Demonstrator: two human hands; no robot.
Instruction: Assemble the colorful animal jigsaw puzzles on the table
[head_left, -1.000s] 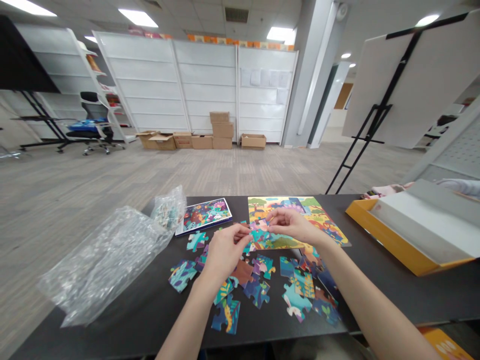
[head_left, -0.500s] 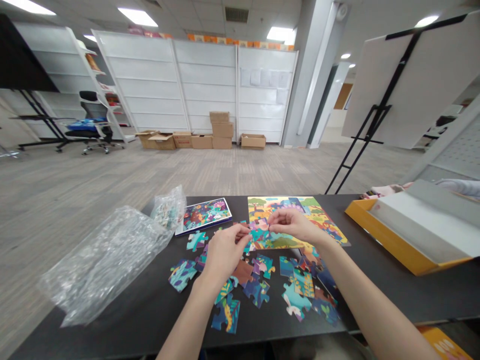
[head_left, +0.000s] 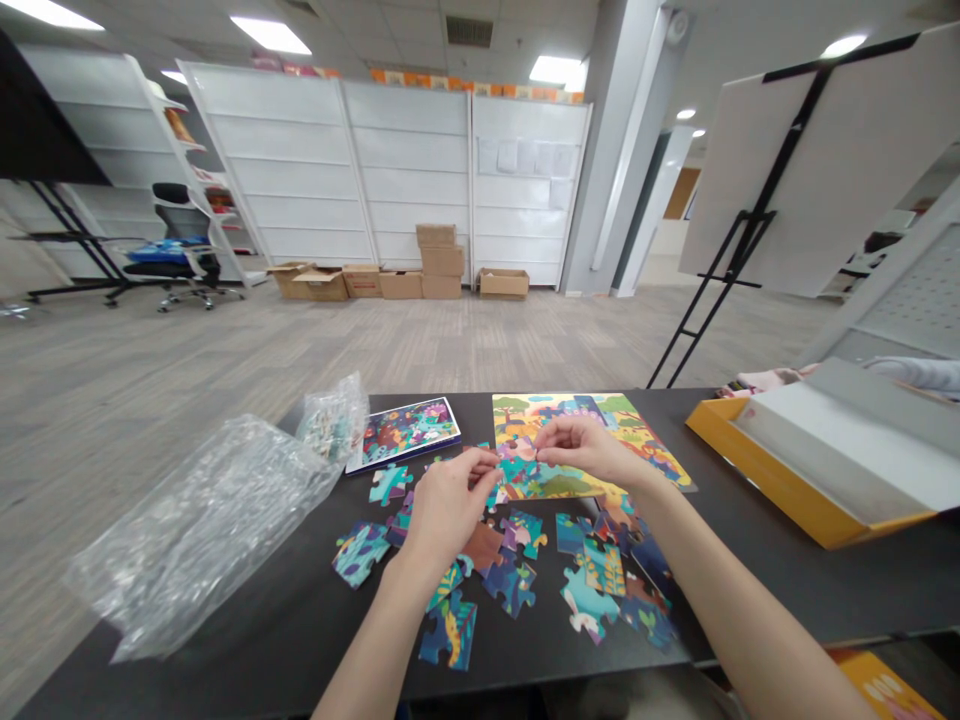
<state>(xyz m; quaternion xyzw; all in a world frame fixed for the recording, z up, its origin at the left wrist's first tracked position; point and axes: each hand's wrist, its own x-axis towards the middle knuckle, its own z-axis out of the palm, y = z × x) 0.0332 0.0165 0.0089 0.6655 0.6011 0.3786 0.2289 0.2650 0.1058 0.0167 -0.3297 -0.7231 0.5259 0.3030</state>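
Observation:
My left hand [head_left: 448, 500] and my right hand [head_left: 579, 448] are raised just above the black table [head_left: 750, 580], fingers pinched. Between them they grip a small cluster of joined puzzle pieces [head_left: 517, 465] in teal and pink. Loose puzzle pieces [head_left: 517, 585] lie scattered on the table under and in front of my hands. A colourful picture sheet [head_left: 645, 435] lies flat behind my right hand. A smaller picture card [head_left: 405, 428] lies to the left of it.
A crumpled clear plastic bag [head_left: 202, 520] covers the table's left end, with a smaller bag of pieces [head_left: 334, 420] behind it. An open yellow box with a grey lid [head_left: 832, 460] sits at the right. An easel [head_left: 750, 220] stands beyond the table.
Both hands stay pinched on the joined pieces with only slight finger adjustments. The view has shifted a little to the right.

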